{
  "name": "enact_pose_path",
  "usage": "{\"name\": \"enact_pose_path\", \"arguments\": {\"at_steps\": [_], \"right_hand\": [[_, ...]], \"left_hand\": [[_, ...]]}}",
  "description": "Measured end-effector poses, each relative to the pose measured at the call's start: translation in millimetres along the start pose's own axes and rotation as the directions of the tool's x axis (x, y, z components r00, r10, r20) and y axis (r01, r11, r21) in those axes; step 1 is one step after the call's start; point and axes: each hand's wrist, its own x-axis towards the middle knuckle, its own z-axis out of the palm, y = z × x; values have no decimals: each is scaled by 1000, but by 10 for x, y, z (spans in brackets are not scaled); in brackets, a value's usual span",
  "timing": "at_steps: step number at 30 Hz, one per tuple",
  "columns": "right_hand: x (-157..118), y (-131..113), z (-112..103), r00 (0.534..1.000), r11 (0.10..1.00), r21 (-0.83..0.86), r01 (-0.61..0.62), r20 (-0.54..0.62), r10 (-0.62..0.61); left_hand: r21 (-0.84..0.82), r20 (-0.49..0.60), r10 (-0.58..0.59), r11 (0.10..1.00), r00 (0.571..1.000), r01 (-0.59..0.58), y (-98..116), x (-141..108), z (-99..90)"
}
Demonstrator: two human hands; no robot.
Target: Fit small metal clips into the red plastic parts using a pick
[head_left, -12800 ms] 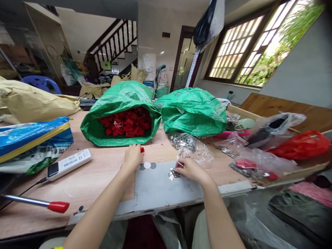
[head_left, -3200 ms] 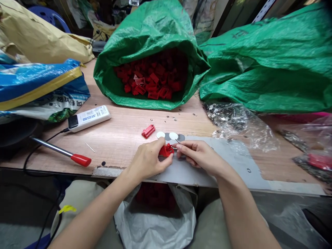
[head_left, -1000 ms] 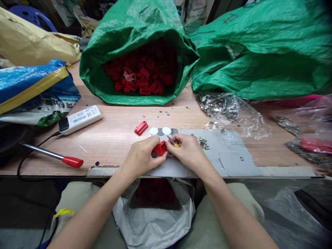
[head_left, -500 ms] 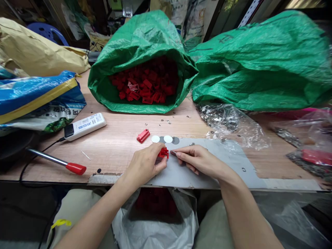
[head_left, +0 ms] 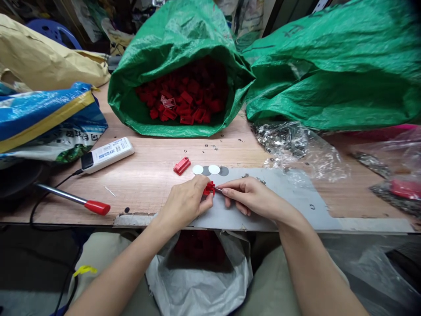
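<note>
My left hand (head_left: 188,198) pinches a small red plastic part (head_left: 209,188) over the grey sheet (head_left: 289,197). From the right, my right hand (head_left: 251,196) holds a thin metal piece (head_left: 219,189) between thumb and fingertips, its tip at the red part's right side. Whether the tip is inside the part is too small to tell. Another red part (head_left: 182,165) lies on the wooden table, up and left of my hands. Two white discs (head_left: 214,169) show at the sheet's upper left edge.
A green sack (head_left: 131,109) of red parts stands behind. At the right is a clear bag (head_left: 296,145) of metal pieces. A red-handled lever (head_left: 97,207) and a white device (head_left: 108,155) are left; a grey bag (head_left: 200,294) hangs below the table edge.
The view has tilted slightly, so the table and sacks appear higher. The metal piece in my right hand is now closer to the red part, which my left hand still grips.
</note>
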Motion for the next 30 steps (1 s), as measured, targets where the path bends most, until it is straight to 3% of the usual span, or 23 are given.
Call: {"name": "enact_pose_path", "arguments": {"at_steps": [17,30], "right_hand": [[1,-46,-32,997,996,76,-37,72,31],[31,-15,2,999,997,67,-32,40,29]], "left_hand": [[8,7,-5,1000,1000,5,-5,-5,16],[10,3,13,1000,1000,-13,-12,-14,27]]}}
